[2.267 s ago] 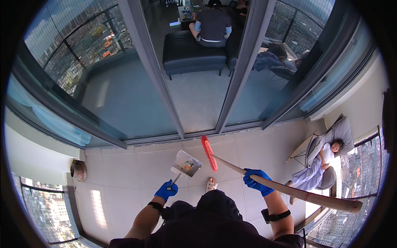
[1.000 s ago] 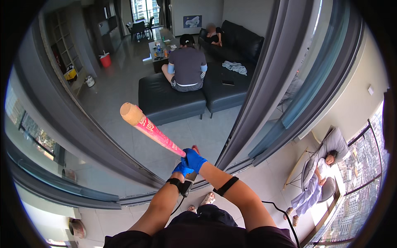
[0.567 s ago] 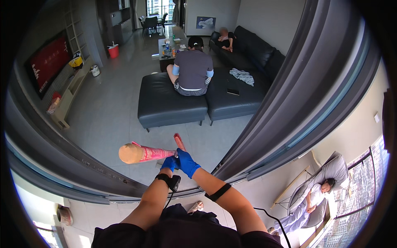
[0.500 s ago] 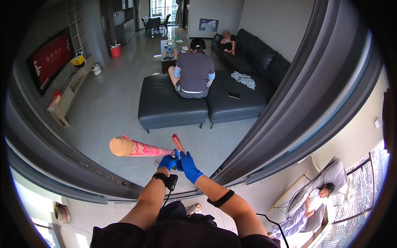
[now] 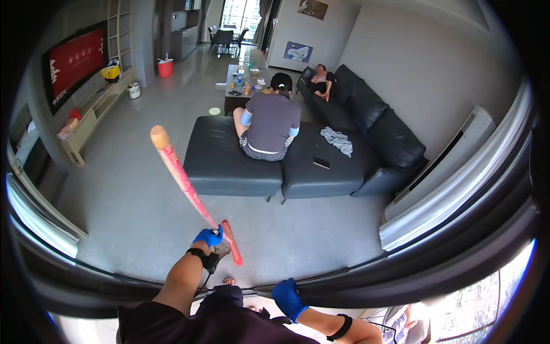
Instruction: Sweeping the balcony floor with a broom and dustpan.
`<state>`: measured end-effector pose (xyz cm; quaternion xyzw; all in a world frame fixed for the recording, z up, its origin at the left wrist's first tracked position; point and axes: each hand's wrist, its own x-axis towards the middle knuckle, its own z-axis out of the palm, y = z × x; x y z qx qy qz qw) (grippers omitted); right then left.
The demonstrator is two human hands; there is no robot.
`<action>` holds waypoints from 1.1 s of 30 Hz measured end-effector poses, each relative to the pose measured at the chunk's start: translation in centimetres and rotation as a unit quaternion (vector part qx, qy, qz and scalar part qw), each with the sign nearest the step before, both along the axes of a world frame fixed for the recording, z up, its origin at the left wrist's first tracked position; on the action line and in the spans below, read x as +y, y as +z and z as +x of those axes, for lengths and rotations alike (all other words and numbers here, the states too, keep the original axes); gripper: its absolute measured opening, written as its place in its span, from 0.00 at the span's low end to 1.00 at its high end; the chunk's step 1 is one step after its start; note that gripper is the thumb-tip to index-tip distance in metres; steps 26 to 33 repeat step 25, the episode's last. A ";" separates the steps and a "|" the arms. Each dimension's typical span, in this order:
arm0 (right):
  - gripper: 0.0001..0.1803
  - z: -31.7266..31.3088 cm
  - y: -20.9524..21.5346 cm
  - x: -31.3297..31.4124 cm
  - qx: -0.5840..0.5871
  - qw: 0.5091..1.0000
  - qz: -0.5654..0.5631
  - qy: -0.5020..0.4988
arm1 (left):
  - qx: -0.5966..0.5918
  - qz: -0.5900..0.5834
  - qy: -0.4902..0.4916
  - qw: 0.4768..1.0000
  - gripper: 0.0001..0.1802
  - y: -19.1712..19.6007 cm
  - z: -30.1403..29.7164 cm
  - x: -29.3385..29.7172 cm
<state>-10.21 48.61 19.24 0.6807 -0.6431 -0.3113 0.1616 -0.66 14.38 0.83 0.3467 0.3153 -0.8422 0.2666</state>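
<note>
A broom (image 5: 188,186) slants away from me, its long handle wrapped in pink with a tan rounded end pointing up and forward. My left hand (image 5: 209,236), in a blue glove, is closed round the handle close to the narrow red brush head (image 5: 232,243). Beside that hand, a small greyish piece lies partly hidden, too unclear to name. My right hand (image 5: 289,300), also gloved in blue, is apart from the broom. Its curled fingers are at the edge of the dark door frame (image 5: 355,286), with the fingertips partly hidden.
A black sofa (image 5: 235,180) stands ahead, with a person (image 5: 269,120) seated on it, back toward me. Another person (image 5: 321,84) sits farther back. A phone (image 5: 321,163) and a grey cloth (image 5: 337,141) lie on the sofa. White curtain (image 5: 429,215) hangs at right.
My right hand has left the broom and moved right and nearer, to the door frame. The left hand keeps the broom, whose handle end has swung upward. My view has shifted farther into the room.
</note>
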 end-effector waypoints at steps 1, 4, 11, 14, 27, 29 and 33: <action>0.07 -0.1 0.3 0.2 0.000 1.000 -0.010 0.021 | -0.004 0.051 0.032 0.998 0.20 0.2 0.4 -0.5; 0.08 -0.2 0.3 0.5 0.004 0.999 -0.026 0.041 | 0.028 0.092 0.087 0.992 0.21 -2.9 4.9 -3.1; 0.07 -2.7 0.2 1.8 -0.109 0.993 0.004 -0.054 | -0.454 -0.459 -0.551 0.529 0.29 -6.6 9.5 -2.4; 0.07 -4.4 -0.5 1.8 -0.141 0.976 0.075 -0.148 | -0.490 -0.477 -0.675 0.277 0.28 11.2 4.8 1.3; 0.36 -11.5 -6.9 3.6 -0.005 0.811 0.131 -0.571 | -0.560 -0.551 -0.602 0.141 0.23 -4.5 10.4 -5.5; 0.36 -11.5 -6.9 3.6 -0.005 0.811 0.131 -0.571 | -0.560 -0.551 -0.602 0.141 0.23 -4.5 10.4 -5.5; 0.36 -11.5 -6.9 3.6 -0.005 0.811 0.131 -0.571 | -0.560 -0.551 -0.602 0.141 0.23 -4.5 10.4 -5.5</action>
